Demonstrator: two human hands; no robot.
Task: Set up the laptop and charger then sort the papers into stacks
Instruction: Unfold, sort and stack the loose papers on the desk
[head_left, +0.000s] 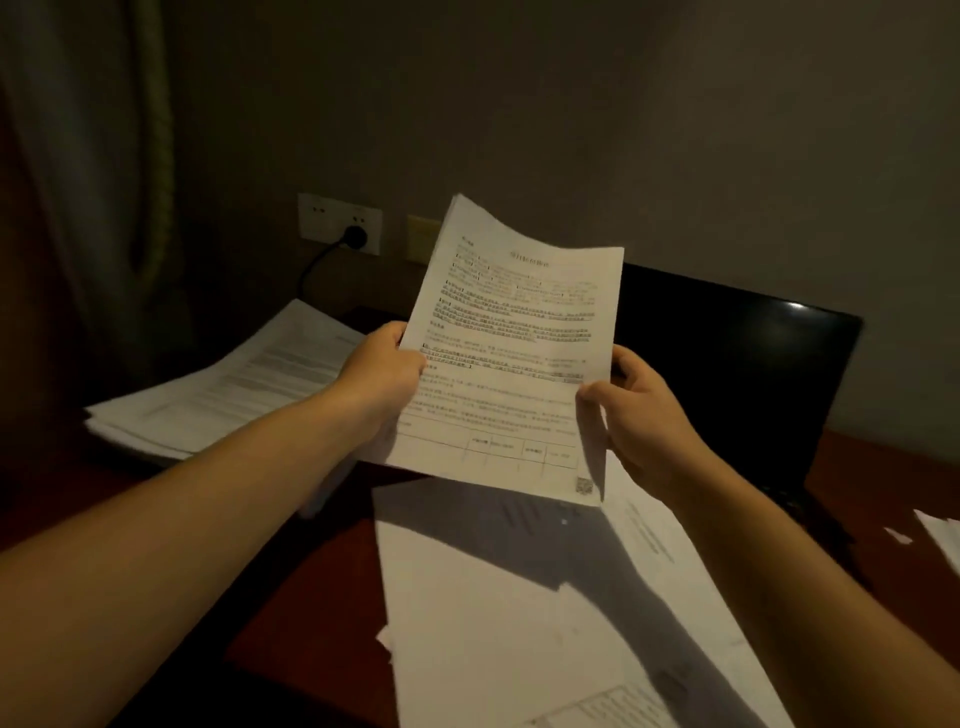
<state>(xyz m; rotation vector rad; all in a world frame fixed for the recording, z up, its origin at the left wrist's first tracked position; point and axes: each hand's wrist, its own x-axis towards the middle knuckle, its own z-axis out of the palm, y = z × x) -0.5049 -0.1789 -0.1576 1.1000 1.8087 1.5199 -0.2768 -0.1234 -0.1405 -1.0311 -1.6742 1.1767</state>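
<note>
I hold a printed sheet of paper (511, 348) up in front of me, above the desk. My left hand (382, 376) grips its left edge and my right hand (631, 415) pinches its right edge. Behind the sheet stands the open black laptop (737, 364) with a dark screen. A black charger plug (356, 237) sits in the wall socket, its cable running down behind the desk. A stack of papers (218, 387) lies at the left. More loose papers (519, 613) are spread on the desk below my hands.
The reddish-brown desk (311, 587) stands against a dim wall. A curtain (93, 156) hangs at the left. A yellowish wall plate (423, 236) is next to the white socket panel. A few more sheets (940, 540) lie at the right edge.
</note>
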